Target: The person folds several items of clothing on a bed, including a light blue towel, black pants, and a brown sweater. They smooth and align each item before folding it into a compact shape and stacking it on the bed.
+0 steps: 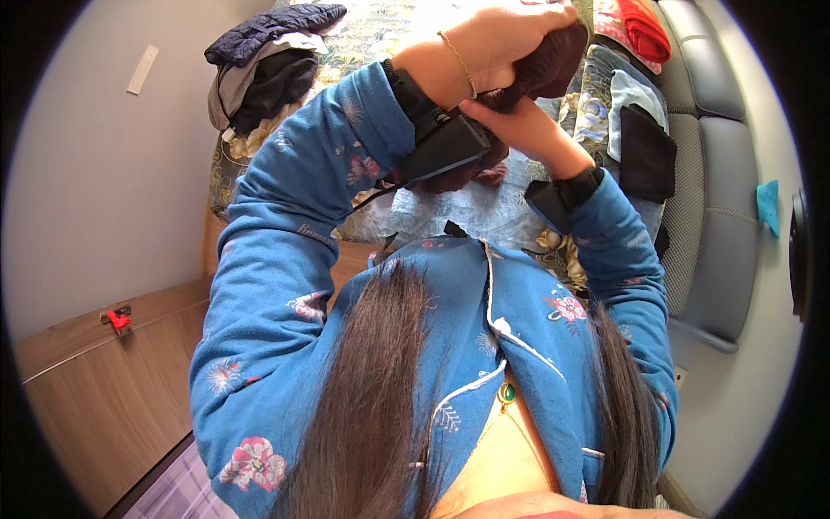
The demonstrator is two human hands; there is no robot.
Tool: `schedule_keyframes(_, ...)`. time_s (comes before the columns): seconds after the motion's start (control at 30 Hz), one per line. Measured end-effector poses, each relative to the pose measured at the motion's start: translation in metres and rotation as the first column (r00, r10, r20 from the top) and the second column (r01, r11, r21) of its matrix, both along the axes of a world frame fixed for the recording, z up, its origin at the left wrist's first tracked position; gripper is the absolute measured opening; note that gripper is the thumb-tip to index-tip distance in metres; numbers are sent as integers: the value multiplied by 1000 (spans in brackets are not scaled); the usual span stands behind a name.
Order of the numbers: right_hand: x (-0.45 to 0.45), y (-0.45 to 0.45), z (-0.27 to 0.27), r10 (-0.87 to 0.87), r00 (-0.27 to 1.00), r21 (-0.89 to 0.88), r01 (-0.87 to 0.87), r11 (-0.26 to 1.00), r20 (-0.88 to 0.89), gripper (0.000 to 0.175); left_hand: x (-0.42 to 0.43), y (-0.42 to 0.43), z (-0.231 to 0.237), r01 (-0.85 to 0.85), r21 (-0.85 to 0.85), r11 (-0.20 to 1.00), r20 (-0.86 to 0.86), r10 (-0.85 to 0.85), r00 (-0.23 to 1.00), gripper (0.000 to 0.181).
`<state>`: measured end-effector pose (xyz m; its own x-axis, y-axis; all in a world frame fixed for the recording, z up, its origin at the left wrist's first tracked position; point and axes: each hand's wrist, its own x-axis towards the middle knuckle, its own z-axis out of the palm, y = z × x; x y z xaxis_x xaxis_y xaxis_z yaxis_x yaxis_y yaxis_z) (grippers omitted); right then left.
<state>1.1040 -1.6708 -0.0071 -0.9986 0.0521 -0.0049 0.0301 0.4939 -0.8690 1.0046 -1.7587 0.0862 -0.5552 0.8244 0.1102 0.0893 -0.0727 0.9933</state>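
Observation:
My left hand (496, 48), with a thin chain bracelet at its wrist, grips a bunched dark maroon cloth (557, 61) at the top of the view. Just below and to the right, my right hand (528, 130) holds the lower part of the bunch, its thumb pointing towards my left wrist. Most of its fingers are hidden by the cloth. More maroon fabric (454, 178) hangs beneath my left wrist, partly behind the black device (447, 149) strapped there. What kind of garment it is cannot be told. Both hands are raised over a bed with a floral cover (369, 220).
A pile of clothes with a dark quilted piece (272, 29) lies at the bed's left. On the right are a folded black cloth (647, 152), a pale blue cloth (626, 91) and a red folded cloth (645, 36), beside a grey padded headboard (729, 214). A wooden panel (123, 370) stands lower left.

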Motion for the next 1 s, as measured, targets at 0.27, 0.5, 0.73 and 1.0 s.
schedule_keyframes(0.27,-4,43,29,-185,982,-803,94,589,-20,19,-90,-98,-112,-8,186,982,244,-38,969,31)
schedule_keyframes(0.5,1,55,75,-320,940,-844,73,532,-121,18,-29,-157,-212,485,-367,794,410,-330,850,46)
schedule_keyframes(0.73,5,54,91,-386,908,-816,96,570,-163,34,-4,-83,-208,-42,-79,996,75,48,996,46)
schedule_keyframes(1.0,17,138,70,-434,890,-754,378,537,137,40,-57,-58,-69,-163,336,927,263,74,962,28)
